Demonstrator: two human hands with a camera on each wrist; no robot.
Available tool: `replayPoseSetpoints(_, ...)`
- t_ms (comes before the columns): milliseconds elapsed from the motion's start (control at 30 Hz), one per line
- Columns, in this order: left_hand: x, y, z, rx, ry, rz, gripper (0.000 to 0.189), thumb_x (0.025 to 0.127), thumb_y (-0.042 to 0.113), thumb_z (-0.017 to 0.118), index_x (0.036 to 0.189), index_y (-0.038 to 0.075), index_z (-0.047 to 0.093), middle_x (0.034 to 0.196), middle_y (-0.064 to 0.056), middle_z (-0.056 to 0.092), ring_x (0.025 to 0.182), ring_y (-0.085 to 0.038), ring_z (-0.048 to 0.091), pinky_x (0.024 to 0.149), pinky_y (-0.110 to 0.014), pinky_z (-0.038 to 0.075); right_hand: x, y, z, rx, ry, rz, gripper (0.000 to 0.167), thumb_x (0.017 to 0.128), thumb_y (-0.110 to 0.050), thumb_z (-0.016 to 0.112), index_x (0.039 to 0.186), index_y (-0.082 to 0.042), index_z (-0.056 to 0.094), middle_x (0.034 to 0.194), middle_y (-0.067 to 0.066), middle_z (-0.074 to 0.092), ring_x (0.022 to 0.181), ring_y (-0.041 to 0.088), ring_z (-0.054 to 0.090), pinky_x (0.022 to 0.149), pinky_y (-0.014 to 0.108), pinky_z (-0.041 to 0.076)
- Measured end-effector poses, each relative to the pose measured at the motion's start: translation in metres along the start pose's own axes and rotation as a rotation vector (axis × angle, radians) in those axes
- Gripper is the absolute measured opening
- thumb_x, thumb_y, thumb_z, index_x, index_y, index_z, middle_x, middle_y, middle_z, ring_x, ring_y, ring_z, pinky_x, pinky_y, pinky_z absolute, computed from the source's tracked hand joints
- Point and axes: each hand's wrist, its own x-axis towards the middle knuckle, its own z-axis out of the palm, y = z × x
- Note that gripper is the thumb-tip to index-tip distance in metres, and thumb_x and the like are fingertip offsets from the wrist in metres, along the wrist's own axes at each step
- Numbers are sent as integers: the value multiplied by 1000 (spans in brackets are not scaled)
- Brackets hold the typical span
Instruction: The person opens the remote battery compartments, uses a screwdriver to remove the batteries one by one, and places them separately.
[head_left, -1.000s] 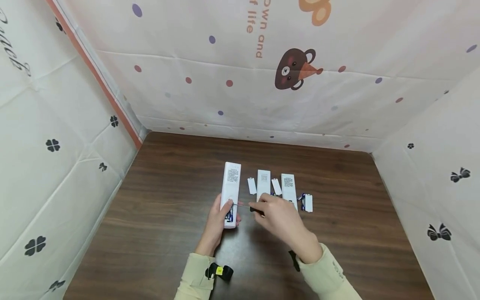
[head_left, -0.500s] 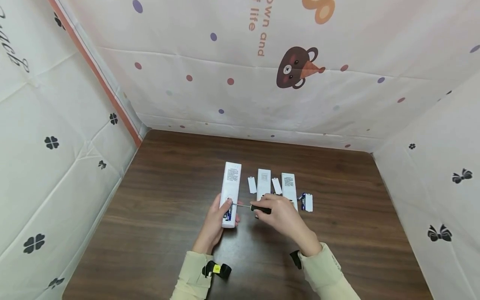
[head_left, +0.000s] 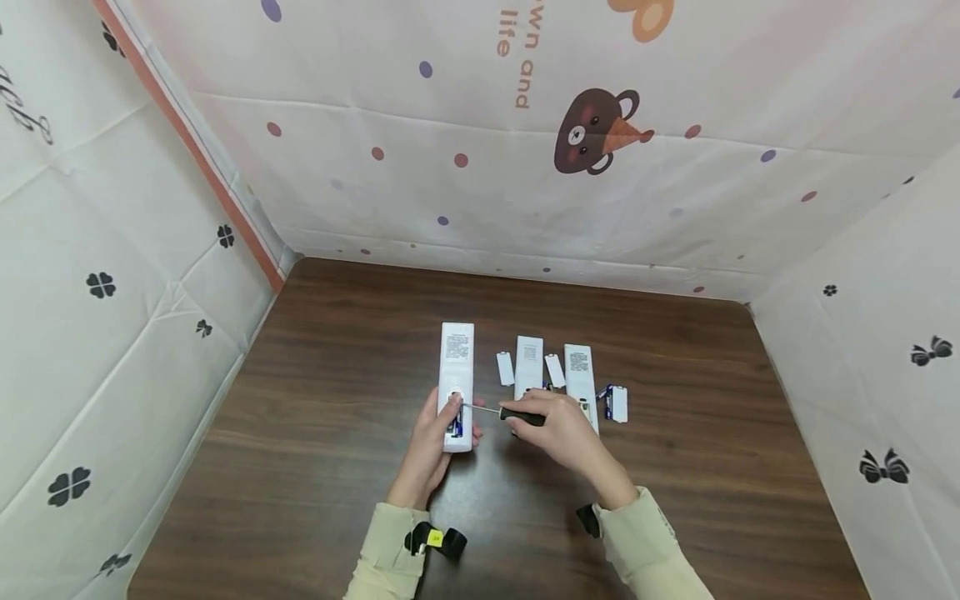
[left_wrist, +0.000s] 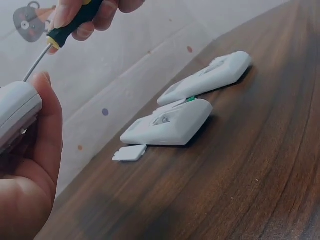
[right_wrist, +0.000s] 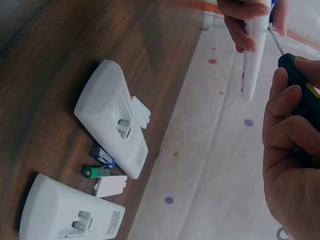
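My left hand (head_left: 429, 446) grips a white remote control (head_left: 457, 367), back side up, its thumb beside the uncovered battery bay where blue batteries (head_left: 454, 427) show. In my right hand (head_left: 562, 429) is a screwdriver (right_wrist: 295, 72) with a dark green and yellow handle. Its thin metal shaft (head_left: 483, 408) points left, and the tip reaches the bay near my left thumb; exact contact cannot be told. Two more white remotes lie on the table to the right, the nearer one (left_wrist: 170, 122) and the farther one (left_wrist: 210, 75), both with uncovered bays.
White battery covers (head_left: 505, 369) lie among the remotes on the brown table (head_left: 315, 400). Loose green (right_wrist: 95, 171) and blue (right_wrist: 102, 156) batteries sit between two remotes. Another cover (head_left: 618, 404) with batteries lies at the right. Printed cloth walls (head_left: 390, 192) border the table.
The held remote has shifted slightly left and turned more upright in the head view. The screwdriver stays at its battery bay throughout. The loose things on the table have not moved.
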Motion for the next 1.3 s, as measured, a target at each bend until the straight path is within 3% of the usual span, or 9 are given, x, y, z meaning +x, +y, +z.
replayPoseSetpoints(200, 3, -3, 1, 3, 37, 29, 45, 92, 21, 50, 129, 10, 28, 116, -32, 46, 69, -21, 60, 60, -34, 51, -4, 0, 1, -26, 23, 48, 24, 83, -33, 62, 105, -26, 67, 86, -19, 55, 67, 2, 46, 58, 22, 42)
replayPoseSetpoints(333, 10, -15, -4, -4, 38, 108, 45, 90, 16, 52, 129, 10, 28, 114, -28, 48, 73, -22, 60, 63, -34, 52, -8, 3, 0, -16, 80, 79, 24, 83, -33, 62, 105, -25, 66, 90, -19, 56, 70, 0, 48, 59, 24, 42)
replayPoseSetpoints(467, 19, -27, -11, 108, 49, 171, 51, 90, 15, 51, 133, 11, 23, 115, -29, 47, 80, -27, 60, 64, -37, 52, -15, 9, 0, 35, 154, 136, 25, 83, -37, 61, 107, -28, 64, 95, -16, 58, 76, 4, 51, 64, 28, 43)
replayPoseSetpoints(533, 25, -33, -13, 206, 71, 177, 56, 90, 16, 51, 136, 12, 19, 114, -27, 48, 82, -29, 60, 63, -37, 52, -20, 13, 0, 74, 181, 171, 26, 83, -39, 60, 107, -28, 64, 97, -14, 59, 78, 7, 52, 66, 30, 44)
replayPoseSetpoints(733, 41, -21, 3, 609, 253, 18, 69, 87, 15, 53, 141, 19, 10, 123, -23, 44, 97, -31, 53, 73, -37, 47, -36, 25, 1, 171, 245, 277, 28, 83, -39, 60, 107, -25, 64, 100, -10, 61, 84, 9, 54, 70, 33, 46)
replayPoseSetpoints(833, 52, -20, 6, 803, 301, -41, 73, 86, 17, 54, 142, 21, 7, 130, -21, 40, 102, -30, 49, 78, -39, 44, -43, 29, 1, 205, 287, 322, 27, 83, -37, 62, 106, -23, 64, 102, -8, 61, 88, 10, 55, 72, 34, 46)
replayPoseSetpoints(967, 65, -24, 8, 997, 300, -58, 74, 84, 14, 54, 142, 16, 8, 128, -24, 42, 103, -34, 50, 79, -46, 44, -51, 34, 1, 243, 329, 387, 27, 82, -36, 62, 106, -23, 64, 105, -6, 61, 90, 10, 56, 75, 35, 47)
replayPoseSetpoints(1100, 77, -29, 13, 1160, 302, -22, 74, 80, 10, 56, 141, 10, 13, 122, -22, 47, 103, -34, 50, 82, -47, 42, -58, 38, 2, 266, 339, 447, 27, 83, -38, 61, 106, -24, 64, 105, -4, 60, 89, 11, 56, 74, 34, 47)
replayPoseSetpoints(1300, 91, -33, 28, 1358, 291, -48, 78, 79, 13, 58, 141, 12, 12, 112, -21, 40, 87, -32, 47, 69, -42, 43, -66, 42, 4, 271, 341, 528, 27, 81, -42, 61, 104, -28, 63, 105, -2, 60, 91, 14, 54, 76, 35, 45)
